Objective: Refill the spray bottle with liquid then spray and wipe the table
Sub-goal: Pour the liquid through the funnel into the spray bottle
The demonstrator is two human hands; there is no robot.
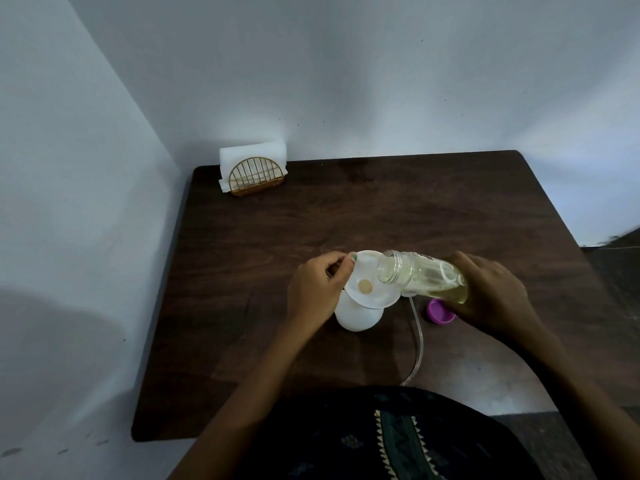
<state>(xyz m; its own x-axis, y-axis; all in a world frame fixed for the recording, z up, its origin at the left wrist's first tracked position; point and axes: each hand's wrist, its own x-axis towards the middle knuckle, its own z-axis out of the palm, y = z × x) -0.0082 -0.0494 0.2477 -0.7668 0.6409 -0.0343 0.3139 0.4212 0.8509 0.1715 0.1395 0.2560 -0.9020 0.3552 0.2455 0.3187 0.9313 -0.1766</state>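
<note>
Dark wooden table (346, 209) against pale walls: the right hand (491, 292) grips a clear refill bottle (420, 277), its long axis tipped toward nine o'clock, mouth over a white funnel (367, 282) that the left hand (317, 289) pinches atop the white spray bottle (360, 318).

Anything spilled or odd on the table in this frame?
No spill visible. One oddity: a clear tube trails loose across the table toward the near edge, beside a purple cap. The right hand tips the clear bottle over the funnel, steadied by the left hand.
</note>
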